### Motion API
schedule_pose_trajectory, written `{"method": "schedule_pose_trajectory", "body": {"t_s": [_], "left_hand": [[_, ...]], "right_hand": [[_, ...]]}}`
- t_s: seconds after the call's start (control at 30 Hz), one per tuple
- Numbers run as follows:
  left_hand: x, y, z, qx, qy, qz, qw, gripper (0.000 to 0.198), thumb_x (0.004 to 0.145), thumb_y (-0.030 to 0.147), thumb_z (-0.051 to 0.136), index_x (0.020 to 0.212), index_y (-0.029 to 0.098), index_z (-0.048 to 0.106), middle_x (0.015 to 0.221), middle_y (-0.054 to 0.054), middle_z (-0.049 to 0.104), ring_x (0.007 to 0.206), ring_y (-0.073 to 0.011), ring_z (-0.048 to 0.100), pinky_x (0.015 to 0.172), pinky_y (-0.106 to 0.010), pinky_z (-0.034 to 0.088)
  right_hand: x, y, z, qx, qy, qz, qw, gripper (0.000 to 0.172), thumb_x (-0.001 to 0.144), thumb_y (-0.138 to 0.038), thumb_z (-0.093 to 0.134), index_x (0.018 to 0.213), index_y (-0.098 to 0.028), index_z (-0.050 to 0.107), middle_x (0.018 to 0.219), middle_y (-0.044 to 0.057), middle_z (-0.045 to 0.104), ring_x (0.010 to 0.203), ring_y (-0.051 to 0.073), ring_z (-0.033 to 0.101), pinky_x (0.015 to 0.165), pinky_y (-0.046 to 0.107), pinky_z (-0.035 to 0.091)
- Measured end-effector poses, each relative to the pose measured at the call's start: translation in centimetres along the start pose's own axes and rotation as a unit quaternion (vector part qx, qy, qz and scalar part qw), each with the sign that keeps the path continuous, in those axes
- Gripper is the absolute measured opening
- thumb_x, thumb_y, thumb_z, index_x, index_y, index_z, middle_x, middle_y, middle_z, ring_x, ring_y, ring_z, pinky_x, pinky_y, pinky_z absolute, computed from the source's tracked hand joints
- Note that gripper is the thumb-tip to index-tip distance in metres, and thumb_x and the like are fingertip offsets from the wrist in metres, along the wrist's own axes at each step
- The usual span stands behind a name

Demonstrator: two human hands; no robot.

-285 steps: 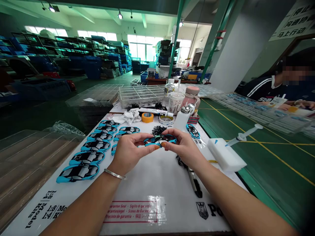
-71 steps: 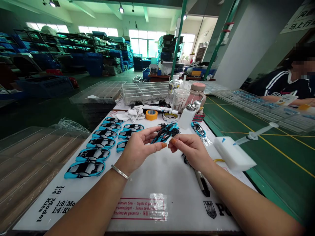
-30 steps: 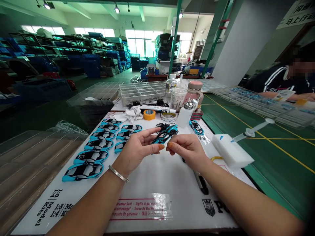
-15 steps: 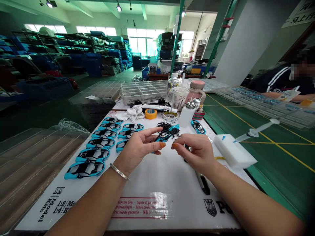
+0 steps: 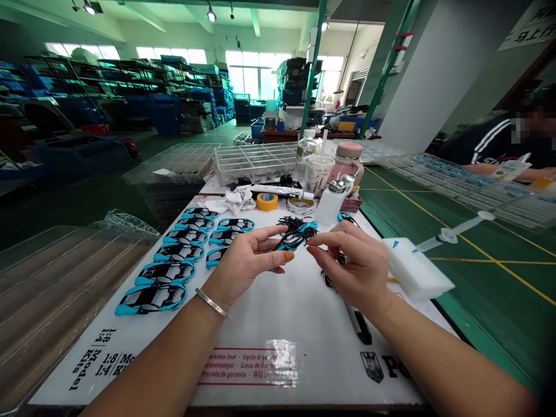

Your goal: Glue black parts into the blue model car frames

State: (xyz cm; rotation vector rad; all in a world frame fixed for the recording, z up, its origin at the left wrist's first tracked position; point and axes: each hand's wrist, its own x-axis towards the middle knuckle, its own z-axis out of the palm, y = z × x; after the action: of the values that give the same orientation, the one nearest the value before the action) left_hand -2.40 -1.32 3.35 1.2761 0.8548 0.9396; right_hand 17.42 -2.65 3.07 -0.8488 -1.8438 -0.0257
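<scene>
The fingers (image 5: 264, 233) of your left hand (image 5: 245, 263) are closed on the blue-and-black plastic toy car shell (image 5: 299, 236), held just above the white table (image 5: 260, 313). Your right hand (image 5: 362, 269) has its fingers drawn together right beside the shell; whether they grip anything I cannot tell. 2 rows of matching car shells (image 5: 174, 255) lie to the left.

"1:8" and "Kits" at white board's (image 5: 278, 307) near-left corner, red "Garantee Seal" label (image 5: 247, 366) mid-edge, crest (image 5: 373, 366) with "Po" near-right
</scene>
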Motion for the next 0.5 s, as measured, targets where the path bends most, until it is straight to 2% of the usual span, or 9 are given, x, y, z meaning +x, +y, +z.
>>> {"method": "schedule_pose_trajectory", "body": {"t_s": [0.1,0.2,0.37,0.5], "left_hand": [[0.0,0.0,0.0,0.008,0.002,0.011,1.0,0.063,0.072,0.031,0.079,0.13,0.02,0.057,0.113,-0.008,0.069,0.092,-0.0194,0.063,0.072,-0.028,0.055],[-0.1,0.0,0.1,0.023,0.014,0.011,1.0,0.066,0.07,0.032,0.081,0.131,0.02,0.056,0.117,-0.01,0.067,0.099,-0.0228,0.062,0.074,-0.03,0.056],[-0.2,0.0,0.1,0.08,0.042,0.014,0.996,0.07,0.067,0.038,0.082,0.131,0.024,0.056,0.122,-0.01,0.065,0.113,-0.0301,0.058,0.085,-0.04,0.054],[-0.3,-0.2,0.4,0.137,0.057,0.042,0.988,0.072,0.066,0.041,0.082,0.131,0.024,0.056,0.12,-0.009,0.066,0.121,-0.0303,0.054,0.09,-0.038,0.052]], "right_hand": [[-0.1,0.3,0.0,0.022,-0.018,0.053,0.998,0.011,0.086,-0.024,0.063,0.077,-0.018,0.066,0.054,-0.002,0.05,0.049,0.009,0.041,0.048,0.025,0.032],[-0.2,0.4,0.3,0.076,-0.051,0.118,0.989,0.022,0.087,-0.029,0.061,0.07,-0.016,0.065,0.053,-0.001,0.051,0.049,0.008,0.04,0.047,0.024,0.031],[-0.3,0.5,1.2,0.178,-0.106,0.21,0.956,0.031,0.087,-0.038,0.06,0.067,-0.015,0.067,0.049,-0.003,0.044,0.047,0.007,0.034,0.045,0.023,0.026],[-0.4,0.6,1.7,0.251,-0.116,0.265,0.924,0.035,0.085,-0.042,0.061,0.064,-0.015,0.066,0.047,-0.004,0.041,0.045,0.007,0.031,0.045,0.023,0.026]]}}
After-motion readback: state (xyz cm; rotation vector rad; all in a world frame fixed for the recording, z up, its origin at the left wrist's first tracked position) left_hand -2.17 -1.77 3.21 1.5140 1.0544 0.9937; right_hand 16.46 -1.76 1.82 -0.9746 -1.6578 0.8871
